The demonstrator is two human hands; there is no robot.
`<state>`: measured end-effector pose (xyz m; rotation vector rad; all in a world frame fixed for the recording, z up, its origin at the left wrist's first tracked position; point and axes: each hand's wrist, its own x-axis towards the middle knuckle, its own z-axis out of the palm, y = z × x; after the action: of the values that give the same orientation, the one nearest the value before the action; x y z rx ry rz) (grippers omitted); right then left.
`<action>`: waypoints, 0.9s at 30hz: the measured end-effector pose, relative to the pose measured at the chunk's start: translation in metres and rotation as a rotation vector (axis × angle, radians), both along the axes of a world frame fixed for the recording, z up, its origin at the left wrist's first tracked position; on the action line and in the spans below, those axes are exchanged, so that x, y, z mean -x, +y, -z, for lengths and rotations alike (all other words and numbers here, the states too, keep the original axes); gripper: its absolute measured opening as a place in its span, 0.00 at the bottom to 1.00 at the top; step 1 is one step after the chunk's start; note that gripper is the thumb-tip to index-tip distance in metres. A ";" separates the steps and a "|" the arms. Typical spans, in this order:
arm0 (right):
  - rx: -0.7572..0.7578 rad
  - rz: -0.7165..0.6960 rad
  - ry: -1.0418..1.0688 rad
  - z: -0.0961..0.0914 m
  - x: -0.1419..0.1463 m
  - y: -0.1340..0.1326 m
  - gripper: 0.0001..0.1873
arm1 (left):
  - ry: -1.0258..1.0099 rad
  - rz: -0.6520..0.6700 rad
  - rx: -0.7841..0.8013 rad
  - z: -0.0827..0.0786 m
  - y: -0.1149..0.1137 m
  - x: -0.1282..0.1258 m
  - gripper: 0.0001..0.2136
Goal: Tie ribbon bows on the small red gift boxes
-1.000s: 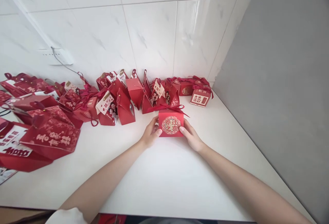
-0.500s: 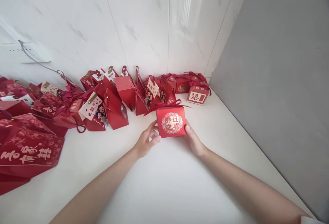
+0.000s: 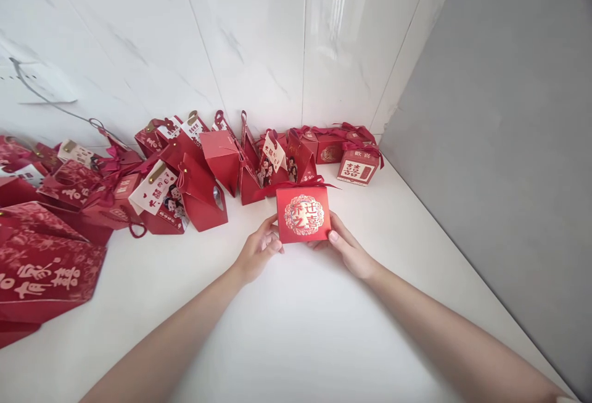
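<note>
In the head view, we are gripping a red rectangular card box (image 3: 304, 215) in the right hand (image 3: 352, 250), near standing red card gift boxes (image 3: 201, 199); its dark-red fabric ribbon (image 3: 314, 183) is already sitting on top, but we are not yet letting go. The left hand (image 3: 256, 250) is curling at its left side, fingers partly hidden, so we cannot tell its grip; the box's back is hiding too.

behind a white tabletop (image 3: 287, 335) rises a tiled wall (image 3: 250, 33) (glossy, grey-veined), with a grey panel (image 3: 513, 119) at right.
</note>
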<state>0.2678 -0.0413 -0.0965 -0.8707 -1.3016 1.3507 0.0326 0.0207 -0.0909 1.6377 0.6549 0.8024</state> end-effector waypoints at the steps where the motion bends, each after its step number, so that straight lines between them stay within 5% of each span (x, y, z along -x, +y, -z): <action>1: -0.002 0.003 -0.001 0.000 0.000 0.001 0.36 | 0.003 -0.002 0.000 0.000 0.000 0.000 0.36; 27: 0.020 0.112 0.039 0.001 0.002 0.002 0.34 | 0.100 -0.032 -0.029 -0.002 0.003 0.001 0.32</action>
<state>0.2662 -0.0389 -0.0975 -0.9133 -1.1937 1.2892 0.0318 0.0235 -0.0887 1.7057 0.7439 0.7600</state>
